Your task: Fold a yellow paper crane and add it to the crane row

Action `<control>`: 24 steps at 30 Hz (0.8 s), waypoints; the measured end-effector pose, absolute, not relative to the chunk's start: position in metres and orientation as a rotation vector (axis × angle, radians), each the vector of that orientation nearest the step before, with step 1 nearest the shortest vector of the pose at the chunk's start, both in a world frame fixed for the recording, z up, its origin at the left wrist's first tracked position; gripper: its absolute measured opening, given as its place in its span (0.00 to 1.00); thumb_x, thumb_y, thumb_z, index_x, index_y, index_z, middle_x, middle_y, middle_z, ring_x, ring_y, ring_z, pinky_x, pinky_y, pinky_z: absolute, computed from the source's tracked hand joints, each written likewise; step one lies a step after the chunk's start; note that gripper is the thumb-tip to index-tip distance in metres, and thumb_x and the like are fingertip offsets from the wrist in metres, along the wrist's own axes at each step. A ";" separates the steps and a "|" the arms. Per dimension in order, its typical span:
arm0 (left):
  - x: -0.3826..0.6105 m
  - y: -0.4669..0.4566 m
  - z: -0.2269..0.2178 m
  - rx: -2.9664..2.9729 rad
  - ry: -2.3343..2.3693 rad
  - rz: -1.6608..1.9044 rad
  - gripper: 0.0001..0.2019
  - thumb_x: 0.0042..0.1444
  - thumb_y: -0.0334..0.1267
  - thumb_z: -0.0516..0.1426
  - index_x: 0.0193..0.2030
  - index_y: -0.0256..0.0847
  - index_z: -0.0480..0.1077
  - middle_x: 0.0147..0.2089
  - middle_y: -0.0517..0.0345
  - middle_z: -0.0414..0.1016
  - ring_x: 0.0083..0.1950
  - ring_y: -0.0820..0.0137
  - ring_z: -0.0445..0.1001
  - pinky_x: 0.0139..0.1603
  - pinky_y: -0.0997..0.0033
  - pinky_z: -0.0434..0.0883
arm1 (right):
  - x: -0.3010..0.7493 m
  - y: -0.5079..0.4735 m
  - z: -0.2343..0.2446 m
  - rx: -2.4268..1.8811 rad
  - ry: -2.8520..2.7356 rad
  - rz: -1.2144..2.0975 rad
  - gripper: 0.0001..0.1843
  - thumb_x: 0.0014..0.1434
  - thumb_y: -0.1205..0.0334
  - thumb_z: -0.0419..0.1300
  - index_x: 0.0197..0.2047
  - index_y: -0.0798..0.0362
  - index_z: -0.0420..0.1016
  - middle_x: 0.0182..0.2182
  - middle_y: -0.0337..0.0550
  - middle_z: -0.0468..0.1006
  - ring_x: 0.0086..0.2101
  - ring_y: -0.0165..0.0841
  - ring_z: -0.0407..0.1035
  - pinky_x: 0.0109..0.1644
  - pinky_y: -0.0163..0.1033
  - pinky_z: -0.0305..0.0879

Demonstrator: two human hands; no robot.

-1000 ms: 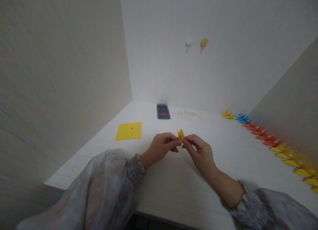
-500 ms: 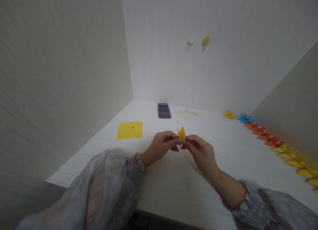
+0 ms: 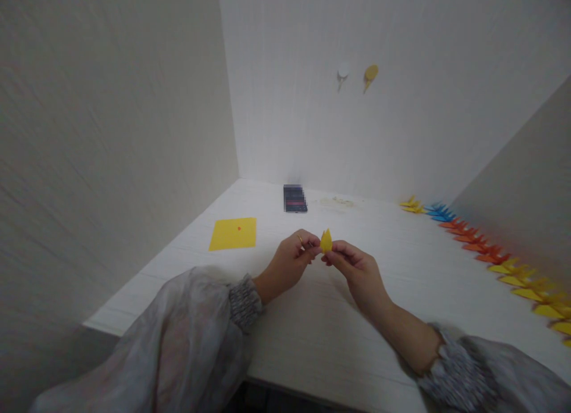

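Observation:
A small folded yellow paper piece (image 3: pixel 326 241) is held upright just above the white table (image 3: pixel 312 318). My left hand (image 3: pixel 292 261), with a ring on one finger, pinches it from the left. From the right, my right hand (image 3: pixel 354 269) pinches its lower edge. The fingertips of both hands meet under the paper. Grey sleeves cover both forearms.
A flat yellow paper square (image 3: pixel 234 233) lies to the left. A dark small object (image 3: pixel 294 199) stands near the back wall. Folded paper figures run along the right wall: yellow (image 3: pixel 411 205), blue (image 3: pixel 439 211), orange (image 3: pixel 473 240) and more yellow (image 3: pixel 535 288). Two hooks (image 3: pixel 357 77) hang on the wall.
The paper's spread points have closed into one narrow pointed shape. Both hands stayed pinched on it and shifted only slightly.

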State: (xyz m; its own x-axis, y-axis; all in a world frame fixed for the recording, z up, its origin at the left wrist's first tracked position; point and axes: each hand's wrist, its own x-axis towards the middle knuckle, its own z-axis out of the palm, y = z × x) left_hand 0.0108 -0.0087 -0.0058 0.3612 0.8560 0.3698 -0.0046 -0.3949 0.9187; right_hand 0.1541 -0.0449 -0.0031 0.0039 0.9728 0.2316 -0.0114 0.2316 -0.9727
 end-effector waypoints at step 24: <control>0.014 -0.011 -0.001 1.337 0.604 1.135 0.12 0.41 0.32 0.60 0.34 0.35 0.63 0.31 0.60 0.69 0.33 0.77 0.69 0.37 0.75 0.66 | 0.159 -0.046 -0.002 -0.860 -1.250 1.056 0.11 0.47 0.67 0.61 0.34 0.50 0.64 0.24 0.33 0.72 0.23 0.25 0.67 0.28 0.32 0.63</control>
